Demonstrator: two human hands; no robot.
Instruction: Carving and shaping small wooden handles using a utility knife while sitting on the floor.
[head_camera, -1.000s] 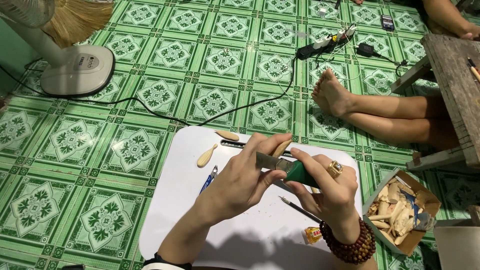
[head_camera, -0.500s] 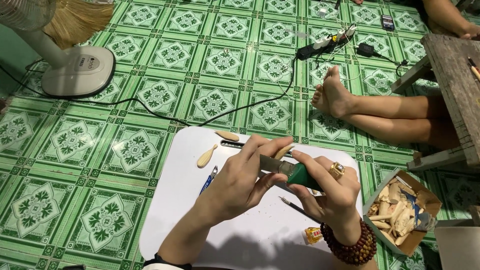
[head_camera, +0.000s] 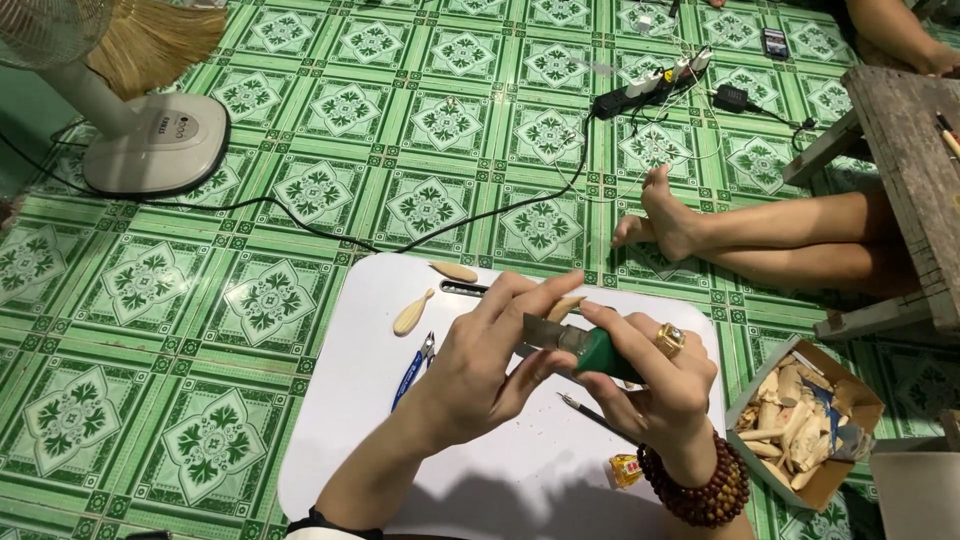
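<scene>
Head view: green-handled knife (head_camera: 590, 350), perhaps steel-bladed

White fan base (head_camera: 160, 140), black power strip (head_camera: 640, 90) (cables attached), cardboard box (head_camera: 850, 400) of wood pieces

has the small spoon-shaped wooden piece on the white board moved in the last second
No. The small spoon-shaped wooden piece lies at the same spot on the white board, beside the blue-handled pliers.

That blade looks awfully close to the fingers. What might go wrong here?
The knife in the right hand cuts a small wood piece pinched by the left hand; a slip might nick those fingers. The bare foot beside the white tray might also catch flying chips.
</scene>
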